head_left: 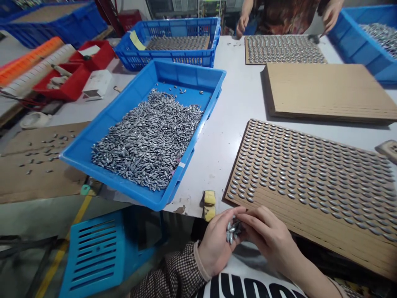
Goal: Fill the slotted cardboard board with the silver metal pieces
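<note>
Silvery metal pieces (232, 231) sit within the left hand (214, 248)'s curled fingers, the right hand (269, 240)'s fingers pinching them.

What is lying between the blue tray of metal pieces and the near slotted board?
In the head view, bare white table, plus a small yellow block at its near edge.
</note>
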`<state>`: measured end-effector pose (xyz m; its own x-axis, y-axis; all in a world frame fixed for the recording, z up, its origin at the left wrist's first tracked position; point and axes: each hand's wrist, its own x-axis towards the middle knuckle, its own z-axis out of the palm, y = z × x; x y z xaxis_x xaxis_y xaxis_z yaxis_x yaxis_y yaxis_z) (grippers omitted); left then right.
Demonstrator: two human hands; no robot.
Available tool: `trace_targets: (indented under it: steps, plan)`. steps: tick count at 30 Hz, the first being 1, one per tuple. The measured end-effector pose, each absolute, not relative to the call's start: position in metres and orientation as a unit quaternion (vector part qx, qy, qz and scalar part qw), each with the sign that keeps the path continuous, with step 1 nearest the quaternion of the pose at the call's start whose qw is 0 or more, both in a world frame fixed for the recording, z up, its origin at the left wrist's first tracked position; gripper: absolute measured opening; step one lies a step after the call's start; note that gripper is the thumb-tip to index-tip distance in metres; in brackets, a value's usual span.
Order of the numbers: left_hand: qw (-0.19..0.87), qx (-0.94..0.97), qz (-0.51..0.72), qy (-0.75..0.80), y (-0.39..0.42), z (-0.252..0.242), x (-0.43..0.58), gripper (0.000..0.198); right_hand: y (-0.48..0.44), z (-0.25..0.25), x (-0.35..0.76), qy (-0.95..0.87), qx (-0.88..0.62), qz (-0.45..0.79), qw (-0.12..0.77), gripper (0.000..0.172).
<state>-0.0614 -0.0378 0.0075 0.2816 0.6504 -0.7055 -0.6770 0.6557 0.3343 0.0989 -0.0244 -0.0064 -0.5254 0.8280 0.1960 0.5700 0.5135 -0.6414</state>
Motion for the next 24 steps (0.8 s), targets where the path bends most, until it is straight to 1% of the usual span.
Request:
trace_targets:
  steps: [3,6,11,14,17,20,22,24]
  plan:
    - [0.823,0.039,0.396,0.405,-0.04,0.003,-0.06,0.023,-0.025,-0.005,0.106,-0.814,-0.443,0.257,0.275,0.032]
    - [0.833,0.053,0.383,0.396,-0.041,-0.002,-0.059,0.024,-0.025,-0.004,0.108,-0.791,-0.451,0.291,0.294,0.029]
    - [0.824,0.049,0.386,0.411,-0.042,-0.007,-0.057,0.025,-0.028,0.0,0.105,-0.777,-0.438,0.33,0.308,0.032]
    - [0.809,0.058,0.399,0.428,-0.041,-0.009,-0.056,0.025,-0.03,0.004,0.103,-0.771,-0.436,0.346,0.309,0.028]
    - [0.805,0.056,0.399,0.435,-0.041,-0.011,-0.054,0.023,-0.028,0.007,0.103,-0.77,-0.44,0.336,0.318,0.02]
    - [0.812,0.042,0.391,0.432,-0.04,-0.007,-0.055,0.018,-0.025,0.004,0.105,-0.778,-0.439,0.319,0.315,0.019]
    - [0.812,0.025,0.399,0.426,-0.039,0.001,-0.06,0.016,-0.023,-0.004,0.106,-0.779,-0.455,0.291,0.318,0.018]
    - [0.8,0.007,0.427,0.422,-0.036,0.011,-0.069,0.019,-0.021,-0.016,0.106,-0.781,-0.473,0.236,0.333,0.02]
